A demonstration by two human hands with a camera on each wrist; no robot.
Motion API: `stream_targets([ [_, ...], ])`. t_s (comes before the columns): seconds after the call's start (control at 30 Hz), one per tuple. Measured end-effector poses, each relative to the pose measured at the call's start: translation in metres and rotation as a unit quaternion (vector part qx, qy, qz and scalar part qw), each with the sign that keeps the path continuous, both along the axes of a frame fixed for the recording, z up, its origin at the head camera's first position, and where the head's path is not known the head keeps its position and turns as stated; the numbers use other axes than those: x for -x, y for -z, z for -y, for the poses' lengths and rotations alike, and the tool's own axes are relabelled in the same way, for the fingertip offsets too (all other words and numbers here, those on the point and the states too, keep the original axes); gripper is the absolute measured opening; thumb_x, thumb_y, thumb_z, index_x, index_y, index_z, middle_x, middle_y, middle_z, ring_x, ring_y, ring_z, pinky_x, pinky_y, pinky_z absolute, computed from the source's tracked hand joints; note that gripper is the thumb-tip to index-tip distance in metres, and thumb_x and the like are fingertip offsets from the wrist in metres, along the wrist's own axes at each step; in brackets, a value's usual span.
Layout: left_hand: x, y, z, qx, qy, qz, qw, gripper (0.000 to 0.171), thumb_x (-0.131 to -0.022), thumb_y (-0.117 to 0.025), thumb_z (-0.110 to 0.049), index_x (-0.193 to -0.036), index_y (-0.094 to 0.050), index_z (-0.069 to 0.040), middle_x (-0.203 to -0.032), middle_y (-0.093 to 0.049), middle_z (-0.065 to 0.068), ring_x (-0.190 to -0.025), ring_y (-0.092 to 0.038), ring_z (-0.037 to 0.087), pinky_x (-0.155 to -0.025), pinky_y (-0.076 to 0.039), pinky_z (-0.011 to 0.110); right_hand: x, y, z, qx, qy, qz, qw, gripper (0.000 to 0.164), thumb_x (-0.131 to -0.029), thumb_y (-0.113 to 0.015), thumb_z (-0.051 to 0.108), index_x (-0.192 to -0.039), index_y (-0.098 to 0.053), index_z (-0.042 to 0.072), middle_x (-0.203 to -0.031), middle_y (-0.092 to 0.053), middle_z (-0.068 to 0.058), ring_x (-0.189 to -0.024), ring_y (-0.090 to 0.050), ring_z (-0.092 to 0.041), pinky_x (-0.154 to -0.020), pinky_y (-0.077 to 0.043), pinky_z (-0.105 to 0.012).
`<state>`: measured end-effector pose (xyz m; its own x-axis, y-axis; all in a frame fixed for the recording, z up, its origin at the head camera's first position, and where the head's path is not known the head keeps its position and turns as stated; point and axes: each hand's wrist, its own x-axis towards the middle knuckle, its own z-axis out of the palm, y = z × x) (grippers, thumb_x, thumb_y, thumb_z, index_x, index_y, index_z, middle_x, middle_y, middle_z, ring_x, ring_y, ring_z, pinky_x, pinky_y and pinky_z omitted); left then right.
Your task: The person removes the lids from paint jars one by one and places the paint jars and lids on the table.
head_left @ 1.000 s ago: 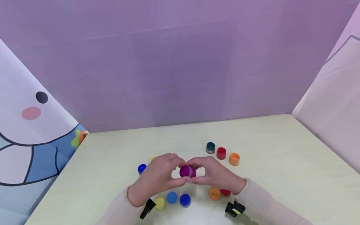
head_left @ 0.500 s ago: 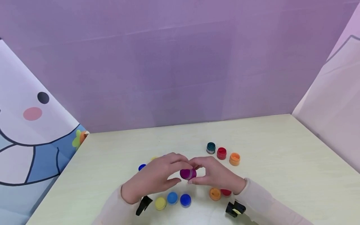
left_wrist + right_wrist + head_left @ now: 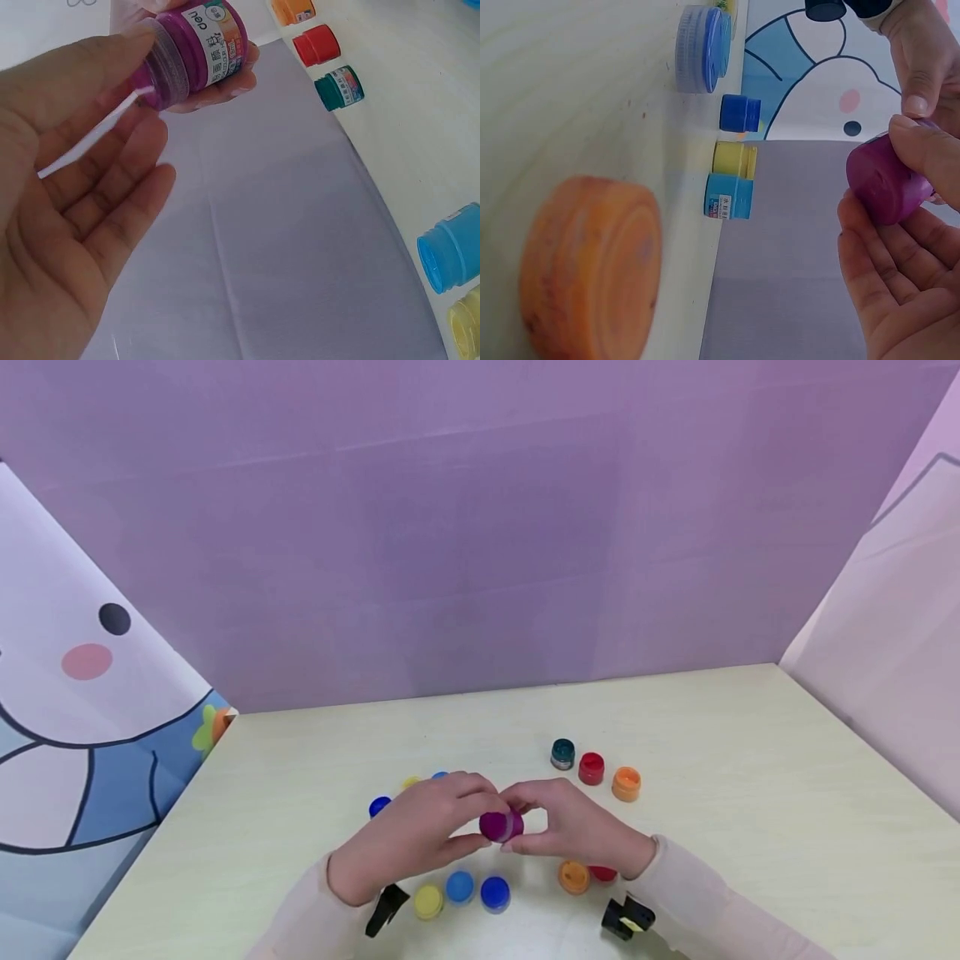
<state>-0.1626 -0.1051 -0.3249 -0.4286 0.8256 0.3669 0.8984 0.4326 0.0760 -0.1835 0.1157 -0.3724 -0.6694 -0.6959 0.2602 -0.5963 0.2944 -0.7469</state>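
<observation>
Above the table, both hands hold a purple paint jar [image 3: 501,827] lying sideways between them. My left hand [image 3: 420,827] pinches its lid [image 3: 171,71] with thumb and fingers. On the other end, my right hand [image 3: 577,822] grips the jar body between thumb and fingers. A printed label [image 3: 216,41] wraps the body in the left wrist view. The jar's purple base [image 3: 877,180] faces the right wrist camera. A thin pale strip [image 3: 94,135] runs from the lid's edge toward the left palm; what it is I cannot tell.
Behind the right hand stand dark green [image 3: 562,754], red [image 3: 591,768] and orange jars [image 3: 626,784]. Blue [image 3: 379,807], yellow and light-blue jars are partly behind the left hand. Nearer lie yellow [image 3: 428,902], light-blue [image 3: 460,887], blue [image 3: 495,894], orange [image 3: 573,877] and red lids.
The left thumb came away from the lid half a second ago and is back against it now. The right hand and the jar have hardly moved.
</observation>
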Motion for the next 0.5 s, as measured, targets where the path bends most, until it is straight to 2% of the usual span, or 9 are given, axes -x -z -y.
stream_targets([
  [0.17,-0.0014,0.0010,-0.0015,0.004,-0.049,-0.021,0.9986,0.028,-0.079,-0.076,-0.029,-0.100,-0.067,-0.012,-0.093,-0.065,-0.005,-0.082,-0.059,0.007,-0.073,-0.050,0.014,-0.0011,0.0000,0.0001,0.004,-0.006,-0.010,1.000,0.037,-0.083,-0.072,0.028,-0.116,-0.063,0.016,-0.105,-0.067,0.009,-0.093,-0.062,-0.004,-0.086,-0.052,-0.032],
  [0.33,-0.0029,0.0048,-0.0038,-0.009,-0.092,-0.016,0.9956,0.032,-0.080,-0.073,-0.039,-0.094,-0.067,-0.011,-0.082,-0.064,-0.006,-0.071,-0.054,0.005,-0.064,-0.047,0.014,-0.0021,-0.0002,0.0013,0.003,-0.009,-0.016,1.000,0.035,-0.084,-0.071,0.028,-0.116,-0.063,0.017,-0.105,-0.067,0.009,-0.093,-0.061,-0.004,-0.086,-0.051,-0.029],
  [0.43,-0.0033,0.0058,-0.0054,-0.012,-0.100,-0.012,0.9949,0.032,-0.081,-0.072,-0.040,-0.092,-0.065,-0.011,-0.081,-0.063,-0.005,-0.072,-0.054,0.006,-0.064,-0.048,0.015,-0.0019,0.0001,0.0015,0.001,-0.009,-0.019,1.000,0.034,-0.084,-0.071,0.027,-0.116,-0.063,0.017,-0.106,-0.067,0.009,-0.093,-0.061,-0.004,-0.086,-0.052,-0.028],
  [0.5,-0.0032,0.0055,-0.0055,-0.006,-0.094,-0.009,0.9955,0.034,-0.081,-0.072,-0.040,-0.097,-0.064,-0.011,-0.086,-0.064,-0.004,-0.078,-0.056,0.007,-0.070,-0.050,0.017,-0.0016,0.0003,0.0012,0.000,-0.007,-0.021,1.000,0.035,-0.084,-0.071,0.028,-0.116,-0.063,0.016,-0.106,-0.067,0.008,-0.093,-0.061,-0.003,-0.085,-0.052,-0.029],
])
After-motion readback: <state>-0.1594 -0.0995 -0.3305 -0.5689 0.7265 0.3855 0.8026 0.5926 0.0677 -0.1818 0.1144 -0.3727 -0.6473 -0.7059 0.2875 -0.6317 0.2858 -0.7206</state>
